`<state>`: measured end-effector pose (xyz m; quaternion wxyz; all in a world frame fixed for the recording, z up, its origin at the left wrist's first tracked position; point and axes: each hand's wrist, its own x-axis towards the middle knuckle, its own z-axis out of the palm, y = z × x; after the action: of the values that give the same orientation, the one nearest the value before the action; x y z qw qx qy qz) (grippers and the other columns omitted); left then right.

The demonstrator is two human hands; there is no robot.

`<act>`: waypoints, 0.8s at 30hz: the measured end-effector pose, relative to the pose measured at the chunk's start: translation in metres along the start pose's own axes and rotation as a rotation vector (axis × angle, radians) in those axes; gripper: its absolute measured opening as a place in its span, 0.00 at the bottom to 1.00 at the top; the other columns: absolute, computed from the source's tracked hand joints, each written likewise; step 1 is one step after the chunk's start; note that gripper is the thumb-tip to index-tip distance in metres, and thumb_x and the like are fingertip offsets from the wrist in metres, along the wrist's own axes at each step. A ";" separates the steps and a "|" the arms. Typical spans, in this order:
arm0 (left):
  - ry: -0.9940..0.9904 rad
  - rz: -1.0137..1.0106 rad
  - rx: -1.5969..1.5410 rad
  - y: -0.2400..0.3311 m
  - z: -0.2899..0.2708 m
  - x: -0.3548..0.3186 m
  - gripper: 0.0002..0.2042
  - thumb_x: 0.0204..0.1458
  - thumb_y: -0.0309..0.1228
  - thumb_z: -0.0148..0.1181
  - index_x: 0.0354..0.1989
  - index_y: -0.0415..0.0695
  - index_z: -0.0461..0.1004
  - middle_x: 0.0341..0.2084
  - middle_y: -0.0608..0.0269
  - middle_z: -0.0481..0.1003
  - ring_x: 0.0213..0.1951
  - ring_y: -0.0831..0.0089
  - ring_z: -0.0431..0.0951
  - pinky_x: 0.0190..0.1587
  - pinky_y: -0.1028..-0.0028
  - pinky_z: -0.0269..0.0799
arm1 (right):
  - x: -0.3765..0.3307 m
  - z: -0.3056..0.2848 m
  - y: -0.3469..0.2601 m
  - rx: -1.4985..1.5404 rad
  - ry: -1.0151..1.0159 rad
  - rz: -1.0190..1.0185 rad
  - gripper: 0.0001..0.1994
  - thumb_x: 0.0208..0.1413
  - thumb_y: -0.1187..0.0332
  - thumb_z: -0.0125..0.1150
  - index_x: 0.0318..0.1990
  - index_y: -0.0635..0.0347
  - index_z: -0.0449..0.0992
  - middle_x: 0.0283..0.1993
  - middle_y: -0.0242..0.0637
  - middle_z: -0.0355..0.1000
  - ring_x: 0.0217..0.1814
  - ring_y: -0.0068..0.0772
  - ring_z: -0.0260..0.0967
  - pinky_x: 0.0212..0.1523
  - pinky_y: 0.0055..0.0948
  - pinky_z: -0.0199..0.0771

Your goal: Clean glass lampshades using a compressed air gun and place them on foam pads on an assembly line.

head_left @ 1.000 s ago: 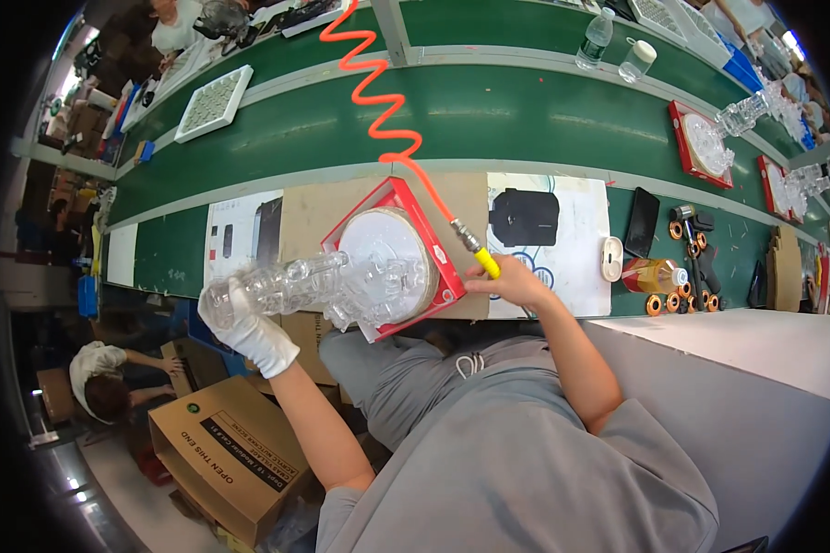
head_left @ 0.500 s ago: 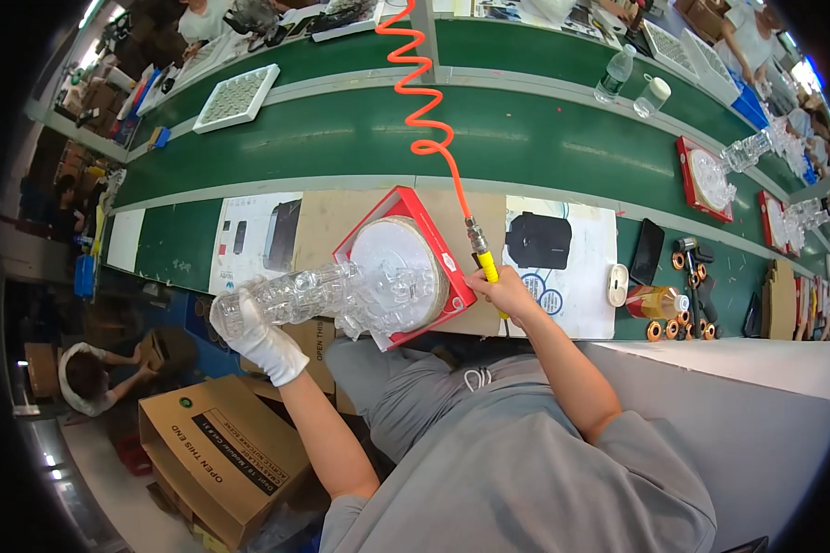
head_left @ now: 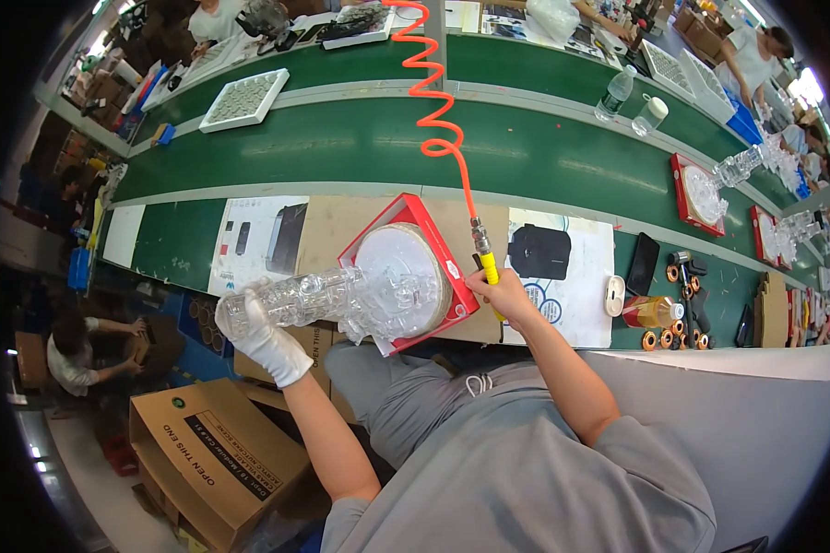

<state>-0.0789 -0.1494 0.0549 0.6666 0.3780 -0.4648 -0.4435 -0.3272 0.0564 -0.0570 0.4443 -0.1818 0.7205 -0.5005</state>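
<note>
My left hand [head_left: 266, 339], in a white glove, is wrapped around the narrow end of a clear plastic ornament [head_left: 315, 297] with a tower-like shape. The ornament lies on its side, and its wide end has a round white base [head_left: 389, 256]. A red open box [head_left: 426, 236] stands tilted around that base at the table's near edge. My bare right hand [head_left: 507, 297] is closed on a yellow air blow gun [head_left: 487, 265], right beside the box's right corner. An orange coiled hose [head_left: 438, 120] runs up from the gun. The fingertips of the right hand are partly hidden.
Printed cardboard sheets [head_left: 581, 309] cover the table. Rightward lie a phone [head_left: 644, 263], a bottle of amber liquid [head_left: 650, 311] and several copper-coloured rings [head_left: 664, 339]. More ornaments in red boxes [head_left: 687, 198] stand far right. A large carton [head_left: 217, 452] is at lower left; co-workers sit around.
The view has shifted slightly. Both hands keep their holds, and the ornament, box and blow gun stay nearly in place.
</note>
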 end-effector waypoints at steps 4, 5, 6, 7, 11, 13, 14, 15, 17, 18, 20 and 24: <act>-0.047 -0.015 0.023 -0.007 -0.012 0.003 0.10 0.52 0.26 0.55 0.40 0.40 0.62 0.33 0.53 0.76 0.38 0.67 0.76 0.47 0.67 0.73 | -0.007 0.005 -0.007 -0.031 0.049 -0.010 0.10 0.55 0.66 0.62 0.37 0.65 0.79 0.29 0.33 0.74 0.30 0.21 0.66 0.33 0.24 0.66; -0.031 -0.006 0.034 -0.008 -0.012 0.002 0.11 0.52 0.25 0.54 0.40 0.39 0.61 0.32 0.52 0.76 0.37 0.67 0.76 0.47 0.67 0.73 | -0.010 0.007 -0.011 -0.068 0.094 -0.067 0.10 0.54 0.67 0.62 0.37 0.67 0.78 0.31 0.37 0.76 0.32 0.23 0.70 0.35 0.25 0.69; -0.015 0.004 0.045 -0.009 -0.011 0.002 0.11 0.52 0.25 0.54 0.40 0.39 0.61 0.32 0.52 0.76 0.37 0.66 0.76 0.47 0.67 0.73 | -0.012 0.008 -0.013 -0.070 0.091 -0.067 0.10 0.54 0.67 0.62 0.37 0.67 0.78 0.31 0.37 0.76 0.32 0.23 0.70 0.35 0.25 0.69; -0.013 0.004 0.042 -0.008 -0.010 0.001 0.11 0.52 0.25 0.54 0.40 0.39 0.61 0.32 0.52 0.76 0.37 0.66 0.76 0.47 0.67 0.73 | -0.014 0.009 -0.016 -0.061 0.097 -0.083 0.11 0.55 0.66 0.62 0.38 0.67 0.78 0.32 0.38 0.76 0.33 0.23 0.71 0.36 0.25 0.70; -0.015 0.020 0.040 -0.006 -0.007 0.000 0.07 0.51 0.24 0.54 0.36 0.38 0.66 0.32 0.53 0.75 0.36 0.66 0.77 0.45 0.67 0.74 | -0.012 0.007 -0.016 -0.057 0.119 -0.156 0.13 0.55 0.65 0.61 0.40 0.67 0.78 0.32 0.37 0.77 0.33 0.24 0.72 0.37 0.26 0.70; -0.011 0.032 0.026 -0.005 -0.005 -0.002 0.07 0.50 0.24 0.54 0.38 0.38 0.66 0.32 0.53 0.75 0.36 0.66 0.77 0.46 0.67 0.74 | -0.014 0.006 -0.018 -0.093 0.104 -0.153 0.12 0.55 0.65 0.61 0.40 0.66 0.78 0.32 0.37 0.76 0.33 0.24 0.71 0.37 0.26 0.70; -0.010 0.025 0.034 -0.003 -0.004 -0.002 0.07 0.51 0.24 0.54 0.38 0.38 0.66 0.32 0.53 0.75 0.37 0.66 0.77 0.46 0.67 0.74 | -0.015 0.006 -0.018 -0.127 0.088 -0.145 0.12 0.55 0.65 0.60 0.40 0.66 0.78 0.31 0.36 0.76 0.32 0.25 0.71 0.37 0.27 0.70; -0.008 0.019 0.041 -0.002 -0.004 -0.003 0.07 0.51 0.24 0.54 0.38 0.38 0.65 0.32 0.53 0.75 0.37 0.66 0.77 0.46 0.66 0.74 | -0.015 0.008 -0.016 -0.128 0.088 -0.148 0.12 0.55 0.65 0.60 0.40 0.66 0.78 0.31 0.36 0.76 0.32 0.25 0.71 0.37 0.27 0.70; -0.016 0.016 0.045 -0.005 -0.009 -0.001 0.07 0.52 0.24 0.54 0.38 0.39 0.65 0.32 0.53 0.75 0.37 0.66 0.77 0.47 0.66 0.74 | -0.015 0.009 -0.013 -0.145 0.108 -0.259 0.10 0.56 0.66 0.58 0.39 0.65 0.77 0.29 0.35 0.75 0.31 0.25 0.70 0.36 0.27 0.69; -0.026 0.012 0.052 -0.007 -0.010 -0.001 0.07 0.52 0.25 0.54 0.38 0.39 0.65 0.33 0.53 0.75 0.37 0.66 0.77 0.47 0.66 0.74 | -0.014 0.007 -0.014 -0.147 0.108 -0.262 0.10 0.56 0.66 0.58 0.39 0.65 0.77 0.29 0.35 0.75 0.31 0.25 0.70 0.36 0.27 0.69; -0.009 0.017 0.047 -0.007 -0.009 -0.003 0.08 0.53 0.25 0.54 0.39 0.39 0.64 0.33 0.53 0.75 0.37 0.66 0.77 0.47 0.66 0.74 | -0.013 0.003 -0.017 -0.115 0.091 -0.182 0.09 0.57 0.66 0.56 0.35 0.63 0.76 0.27 0.33 0.73 0.30 0.22 0.69 0.33 0.25 0.68; -0.035 0.020 0.071 -0.017 -0.016 0.002 0.10 0.53 0.23 0.54 0.42 0.40 0.62 0.34 0.53 0.75 0.37 0.66 0.77 0.47 0.66 0.74 | 0.001 -0.010 -0.012 -0.007 0.085 -0.156 0.09 0.59 0.66 0.55 0.34 0.64 0.75 0.31 0.31 0.72 0.29 0.18 0.65 0.31 0.21 0.67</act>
<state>-0.0673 -0.1548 0.0352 0.6486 0.3891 -0.4958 -0.4267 -0.3381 0.0565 -0.0458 0.3725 -0.2176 0.7242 -0.5381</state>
